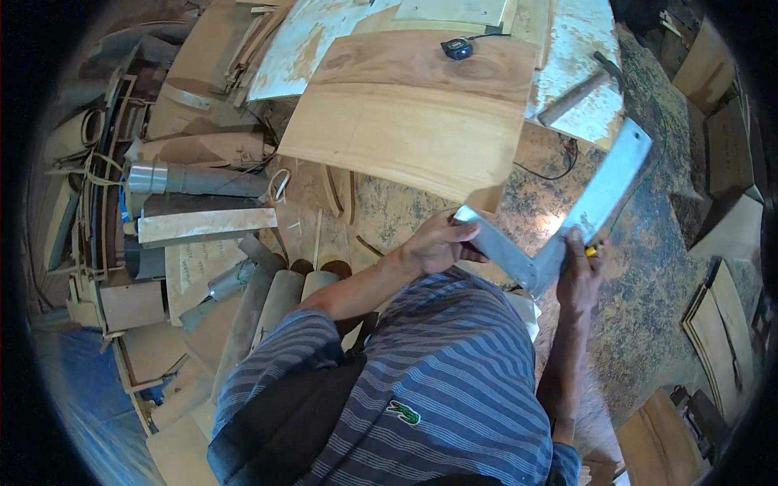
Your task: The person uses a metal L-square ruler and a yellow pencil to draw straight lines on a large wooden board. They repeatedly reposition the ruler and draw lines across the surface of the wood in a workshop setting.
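A metal try square point(613, 172) is held in front of my body, its wide silvery blade slanting up to the right. My left hand point(436, 245) is closed round the end of its shorter arm. My right hand point(579, 271) grips the square near the corner, thumb on the blade. A small yellow-tipped thing point(592, 251), perhaps a pencil, sticks out by the right fingers. Beyond my hands, a broad wooden board point(397, 121) lies on the worktable, its near edge overhanging. A dark tape measure point(458, 49) rests on the board.
A hammer point(577, 95) lies on the paint-stained worktable point(559, 49), right of the board. On the left are stacked rolls, a metal cylinder point(150, 177), a pale block point(207, 225) and planks. Wood sheets point(717, 340) stand at the right above a sawdust-covered floor point(640, 300).
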The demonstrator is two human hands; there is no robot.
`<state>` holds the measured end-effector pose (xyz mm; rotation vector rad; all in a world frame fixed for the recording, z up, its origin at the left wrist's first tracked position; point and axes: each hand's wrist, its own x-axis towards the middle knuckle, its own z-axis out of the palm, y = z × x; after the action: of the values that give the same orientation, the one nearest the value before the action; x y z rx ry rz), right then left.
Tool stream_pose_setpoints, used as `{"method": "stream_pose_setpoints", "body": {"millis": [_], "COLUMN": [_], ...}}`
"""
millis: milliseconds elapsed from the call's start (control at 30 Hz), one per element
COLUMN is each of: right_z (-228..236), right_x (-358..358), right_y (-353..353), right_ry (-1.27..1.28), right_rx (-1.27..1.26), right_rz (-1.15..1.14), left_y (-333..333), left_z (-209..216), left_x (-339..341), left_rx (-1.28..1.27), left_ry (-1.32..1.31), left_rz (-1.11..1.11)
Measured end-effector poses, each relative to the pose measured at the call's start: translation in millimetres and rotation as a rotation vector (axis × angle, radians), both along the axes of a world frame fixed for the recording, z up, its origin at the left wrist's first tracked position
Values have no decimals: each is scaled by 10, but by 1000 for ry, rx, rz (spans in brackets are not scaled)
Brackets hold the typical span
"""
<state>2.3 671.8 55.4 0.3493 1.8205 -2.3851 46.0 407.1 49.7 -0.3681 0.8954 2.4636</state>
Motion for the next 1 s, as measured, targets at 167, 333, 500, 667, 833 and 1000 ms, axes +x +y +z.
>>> {"method": "stream_pose_setpoints", "body": {"millis": [167, 333, 500, 667, 833, 1000], "right_z": [-53, -120, 84, -529, -665, -925], "right_x": [-113, -142, 172, 492, 446, 470], "right_y": [-1173, -1807, -2124, -2278, -2548, -2705], "right_ry": [-50, -28, 178, 153, -57, -252], "right_rx": [143, 551, 809, 694, 558, 246], "right_rz": [162, 257, 318, 620, 510, 484], "left_y": [-1016, -1747, -2055, -2025, -2074, -2158], "left_z": [-445, -562, -823, -757, -707, -747], "left_x": [243, 242, 216, 38, 21, 7], "left_rx": [45, 9, -37, -121, -167, -180], "left_ry": [-118, -109, -127, -165, -171, -223], "left_rz": [122, 179, 246, 318, 279, 242]}}
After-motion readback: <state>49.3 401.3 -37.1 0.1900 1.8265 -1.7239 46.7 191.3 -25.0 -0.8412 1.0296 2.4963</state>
